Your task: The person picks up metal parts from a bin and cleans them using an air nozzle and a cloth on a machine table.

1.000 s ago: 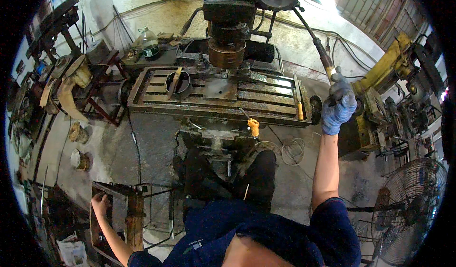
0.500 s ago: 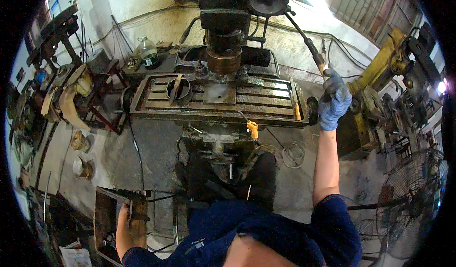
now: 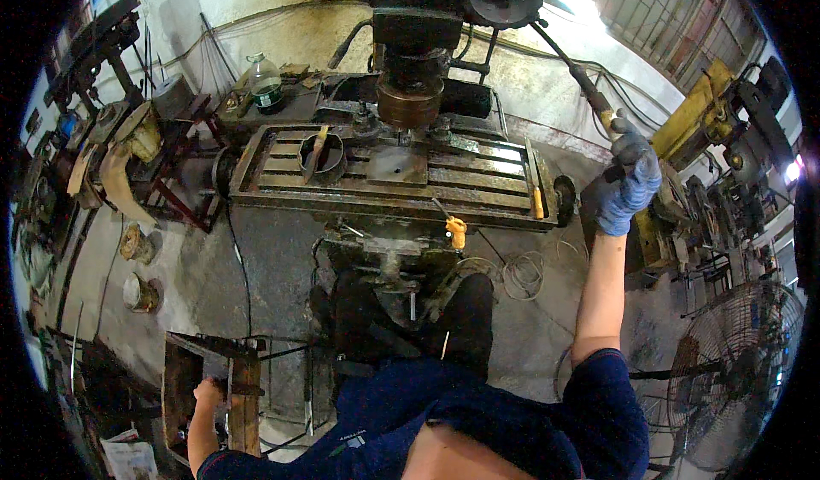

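Wearing a dark navy short-sleeved shirt [image 3: 512, 433] and black trousers [image 3: 465, 313], a person faces a large, grimy milling machine. Nearest, on the left, the bare left hand [image 3: 207, 389] is at the mouth of an open brown wooden box [image 3: 247, 420], fingers partly curled; whether it grips anything there I cannot tell. Level with that box on the right is a round black wire-caged fan [image 3: 739, 365].

Farther out on the floor, two dirty pale buckets [image 3: 141, 293] sit at the left, and a loosely coiled whitish hose [image 3: 523, 277] lies right of the knees. An orange air gun with a thin dark nozzle [image 3: 457, 233] is at the front edge of the slotted grey metal table [image 3: 359, 204].

To the right, the right hand [image 3: 634, 174], in a blue-grey work glove, is closed around the pale lower end of a long dark lever [image 3: 589, 90], which slants down from the machine's upper right, outside the table's right end.

On the table, a flat grey metal plate [image 3: 398, 169] lies beneath the brown cylindrical spindle head [image 3: 410, 104]. Left of the plate is a round dark metal pot [image 3: 334, 170] with a yellow-handled brush [image 3: 320, 141] leaning in it. Behind, toward the wall, stands a clear plastic bottle with a green label [image 3: 265, 85].
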Demonstrator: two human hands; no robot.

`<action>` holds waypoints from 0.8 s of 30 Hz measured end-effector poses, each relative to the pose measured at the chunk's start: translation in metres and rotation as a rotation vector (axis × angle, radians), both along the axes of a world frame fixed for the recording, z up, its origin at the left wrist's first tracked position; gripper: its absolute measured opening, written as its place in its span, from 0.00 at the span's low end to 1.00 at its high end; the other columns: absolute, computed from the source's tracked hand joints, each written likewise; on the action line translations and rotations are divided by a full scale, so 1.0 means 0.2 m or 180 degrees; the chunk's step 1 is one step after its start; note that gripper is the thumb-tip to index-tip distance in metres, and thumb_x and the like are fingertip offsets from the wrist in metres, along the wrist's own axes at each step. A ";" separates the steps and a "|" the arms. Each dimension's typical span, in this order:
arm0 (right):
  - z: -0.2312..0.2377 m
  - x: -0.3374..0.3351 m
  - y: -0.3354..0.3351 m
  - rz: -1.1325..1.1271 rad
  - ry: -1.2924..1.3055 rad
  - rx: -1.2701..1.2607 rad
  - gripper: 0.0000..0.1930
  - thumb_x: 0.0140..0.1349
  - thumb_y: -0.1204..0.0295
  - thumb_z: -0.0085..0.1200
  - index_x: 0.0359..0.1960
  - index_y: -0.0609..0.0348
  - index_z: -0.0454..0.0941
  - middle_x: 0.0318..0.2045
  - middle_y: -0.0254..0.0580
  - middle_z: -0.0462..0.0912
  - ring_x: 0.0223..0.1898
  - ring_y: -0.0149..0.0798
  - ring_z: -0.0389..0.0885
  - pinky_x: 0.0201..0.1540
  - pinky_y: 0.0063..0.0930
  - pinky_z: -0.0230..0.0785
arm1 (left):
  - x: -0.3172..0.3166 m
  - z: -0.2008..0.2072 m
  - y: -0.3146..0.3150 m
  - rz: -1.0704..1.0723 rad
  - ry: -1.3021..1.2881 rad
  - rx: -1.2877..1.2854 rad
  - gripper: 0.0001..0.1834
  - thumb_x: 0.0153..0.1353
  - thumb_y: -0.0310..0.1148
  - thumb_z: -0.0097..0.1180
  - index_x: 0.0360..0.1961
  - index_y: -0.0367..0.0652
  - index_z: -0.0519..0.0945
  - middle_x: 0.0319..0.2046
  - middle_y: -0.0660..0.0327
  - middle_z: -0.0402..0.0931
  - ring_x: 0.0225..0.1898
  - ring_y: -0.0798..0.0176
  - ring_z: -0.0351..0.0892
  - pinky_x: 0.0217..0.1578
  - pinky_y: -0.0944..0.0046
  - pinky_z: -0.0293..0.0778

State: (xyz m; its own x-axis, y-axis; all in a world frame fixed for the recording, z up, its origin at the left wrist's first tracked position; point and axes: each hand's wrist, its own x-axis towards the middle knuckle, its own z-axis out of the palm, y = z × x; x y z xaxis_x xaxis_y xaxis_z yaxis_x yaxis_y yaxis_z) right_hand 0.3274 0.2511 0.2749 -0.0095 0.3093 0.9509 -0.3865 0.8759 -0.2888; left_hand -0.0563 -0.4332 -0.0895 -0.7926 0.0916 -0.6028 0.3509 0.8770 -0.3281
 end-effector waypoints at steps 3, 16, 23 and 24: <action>-0.02 -0.11 0.02 0.0093 0.0055 -0.0147 0.21 0.56 0.56 0.49 0.24 0.67 0.75 0.28 0.48 0.78 0.34 0.40 0.74 0.41 0.33 0.62 | -0.04 -0.32 -0.58 0.0995 -0.0032 0.0411 0.19 0.44 0.35 0.61 0.39 0.41 0.73 0.38 0.56 0.77 0.42 0.54 0.77 0.36 0.60 0.75; 0.55 -0.06 0.23 -0.2600 -0.0146 0.1094 0.11 0.58 0.70 0.41 0.27 0.67 0.70 0.31 0.51 0.76 0.36 0.43 0.75 0.47 0.43 0.66 | -0.06 0.34 -0.13 0.2614 0.1207 0.4669 0.12 0.50 0.37 0.55 0.31 0.40 0.75 0.22 0.64 0.70 0.21 0.67 0.69 0.20 0.66 0.67; 0.63 -0.11 0.17 -0.1808 -0.0028 0.1147 0.08 0.56 0.76 0.49 0.36 0.65 0.77 0.38 0.44 0.79 0.36 0.36 0.76 0.42 0.28 0.68 | -0.23 0.68 0.33 0.3592 0.0083 0.6729 0.21 0.58 0.43 0.49 0.50 0.45 0.69 0.48 0.62 0.68 0.43 0.62 0.69 0.45 0.58 0.65; 0.51 -0.16 0.02 -0.1128 0.0261 0.0899 0.09 0.57 0.77 0.48 0.39 0.65 0.77 0.40 0.44 0.78 0.37 0.36 0.75 0.43 0.28 0.68 | -0.22 0.70 0.45 0.2967 -0.0158 0.6711 0.21 0.58 0.42 0.49 0.50 0.44 0.69 0.48 0.63 0.68 0.44 0.62 0.69 0.46 0.56 0.65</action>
State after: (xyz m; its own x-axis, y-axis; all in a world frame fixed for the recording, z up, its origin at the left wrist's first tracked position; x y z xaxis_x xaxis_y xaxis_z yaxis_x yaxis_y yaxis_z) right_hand 0.2954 0.2557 0.3775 0.1289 0.0084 0.9916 -0.0604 0.9982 -0.0006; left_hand -0.1013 -0.3432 0.0499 -0.9687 0.1447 -0.2016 -0.2344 -0.2664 0.9349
